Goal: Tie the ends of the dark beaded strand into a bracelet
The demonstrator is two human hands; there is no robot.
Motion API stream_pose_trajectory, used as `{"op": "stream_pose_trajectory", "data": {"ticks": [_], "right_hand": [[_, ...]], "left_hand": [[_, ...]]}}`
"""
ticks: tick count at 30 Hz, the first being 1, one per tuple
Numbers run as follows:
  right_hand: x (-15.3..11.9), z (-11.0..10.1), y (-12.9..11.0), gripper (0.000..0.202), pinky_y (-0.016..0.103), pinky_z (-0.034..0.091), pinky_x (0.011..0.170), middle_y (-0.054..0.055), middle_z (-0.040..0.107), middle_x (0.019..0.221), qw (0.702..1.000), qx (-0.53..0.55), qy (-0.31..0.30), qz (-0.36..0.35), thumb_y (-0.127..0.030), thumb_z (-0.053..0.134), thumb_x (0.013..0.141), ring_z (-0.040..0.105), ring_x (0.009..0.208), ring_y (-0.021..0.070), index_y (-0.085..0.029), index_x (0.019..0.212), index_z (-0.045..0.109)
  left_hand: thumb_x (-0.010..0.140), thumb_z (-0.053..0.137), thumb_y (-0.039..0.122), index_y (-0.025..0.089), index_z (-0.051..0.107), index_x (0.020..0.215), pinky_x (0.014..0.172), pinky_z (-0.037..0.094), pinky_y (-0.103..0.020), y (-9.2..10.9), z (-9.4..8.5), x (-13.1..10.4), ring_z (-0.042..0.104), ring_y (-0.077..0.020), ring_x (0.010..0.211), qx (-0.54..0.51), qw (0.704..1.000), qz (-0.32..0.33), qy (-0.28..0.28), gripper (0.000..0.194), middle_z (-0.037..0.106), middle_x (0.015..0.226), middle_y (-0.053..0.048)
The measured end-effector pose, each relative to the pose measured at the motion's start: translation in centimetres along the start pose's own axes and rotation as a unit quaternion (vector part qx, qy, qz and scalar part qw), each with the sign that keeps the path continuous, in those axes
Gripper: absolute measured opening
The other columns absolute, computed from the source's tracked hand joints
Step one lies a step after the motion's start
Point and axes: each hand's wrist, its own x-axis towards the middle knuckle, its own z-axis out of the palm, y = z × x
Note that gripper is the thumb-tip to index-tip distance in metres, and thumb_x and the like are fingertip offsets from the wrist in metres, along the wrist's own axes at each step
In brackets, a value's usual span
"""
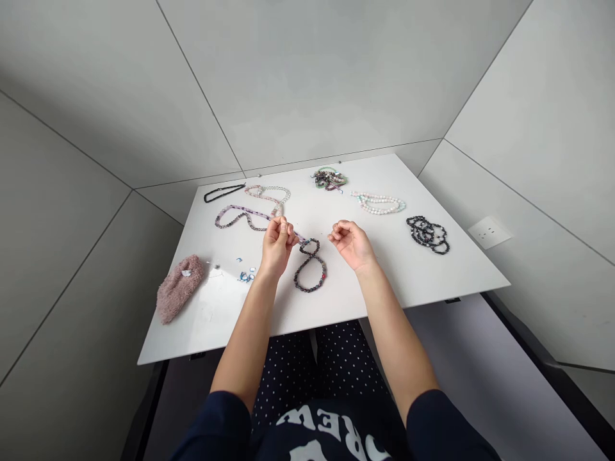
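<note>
My left hand (278,243) is raised over the middle of the white table, thumb and fingertips pinched together; anything between them is too small to make out. My right hand (352,243) hovers to its right, fingers curled in toward the thumb, and what they hold, if anything, cannot be seen. Between and below the hands lies a dark beaded strand (311,272) looped like a figure eight, with a red bead on its right side. A purple and grey beaded strand (235,218) lies behind my left hand, partly hidden by it.
On the white table (384,282) are a pink fuzzy pouch (180,288), blue scraps (246,276), a black strand (224,193), a pink and clear strand (273,192), a mixed bead pile (329,178), a pale strand (379,203) and black bracelets (426,234). Walls stand behind.
</note>
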Motion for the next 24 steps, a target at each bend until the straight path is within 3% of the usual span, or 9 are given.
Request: {"op": "stream_pose_trajectory", "data": {"ticks": [9, 14, 17, 20, 24], "right_hand": [[-0.8, 0.7, 0.8, 0.014, 0.033, 0.057, 0.08, 0.0, 0.068, 0.071, 0.996, -0.07, -0.057, 0.019, -0.03, 0.078, 0.065, 0.062, 0.069, 0.0136, -0.021, 0.067, 0.068], [-0.8, 0.9, 1.4, 0.022, 0.035, 0.056, 0.083, 0.003, 0.075, 0.077, 0.992, -0.113, -0.058, -0.008, -0.037, 0.084, 0.062, 0.066, 0.074, 0.0162, -0.02, 0.07, 0.074], [-0.9, 0.8, 1.7, 0.023, 0.037, 0.055, 0.082, 0.004, 0.076, 0.081, 0.977, -0.195, -0.034, -0.073, -0.042, 0.082, 0.068, 0.067, 0.077, 0.0186, -0.021, 0.075, 0.075], [-1.2, 0.8, 1.9, 0.016, 0.039, 0.053, 0.083, 0.005, 0.074, 0.087, 0.917, -0.336, -0.035, -0.212, -0.039, 0.075, 0.08, 0.066, 0.085, 0.0214, -0.024, 0.084, 0.075], [-1.7, 0.9, 2.6, 0.012, 0.043, 0.052, 0.09, 0.006, 0.069, 0.095, 0.785, -0.494, -0.104, -0.359, -0.027, 0.068, 0.086, 0.061, 0.096, 0.024, -0.028, 0.095, 0.075]], "left_hand": [[0.082, 0.077, 0.042, 0.018, 0.055, 0.085, 0.075, 0.049, -0.023, -0.6, 0.6, -0.8, 0.057, -0.0079, 0.073, 0.06, 0.994, -0.025, -0.089, 0.033, 0.054, 0.083, 0.002], [0.082, 0.077, 0.043, 0.019, 0.056, 0.086, 0.075, 0.048, -0.022, -0.8, 0.7, -0.9, 0.057, -0.008, 0.074, 0.055, 0.994, -0.024, -0.091, 0.032, 0.053, 0.082, 0.002], [0.083, 0.076, 0.041, 0.019, 0.056, 0.086, 0.074, 0.048, -0.021, -1.0, 0.8, -0.7, 0.054, -0.0071, 0.072, 0.034, 0.997, -0.037, -0.059, 0.03, 0.054, 0.082, 0.002], [0.085, 0.075, 0.036, 0.019, 0.054, 0.084, 0.079, 0.049, -0.022, -1.1, 0.7, -0.5, 0.056, -0.0064, 0.074, -0.003, 0.999, -0.046, -0.019, 0.027, 0.055, 0.085, 0.002], [0.085, 0.075, 0.033, 0.019, 0.052, 0.086, 0.085, 0.05, -0.025, -1.1, 0.4, -0.3, 0.062, -0.0089, 0.085, -0.04, 0.996, -0.078, 0.006, 0.027, 0.059, 0.089, 0.0]]}}
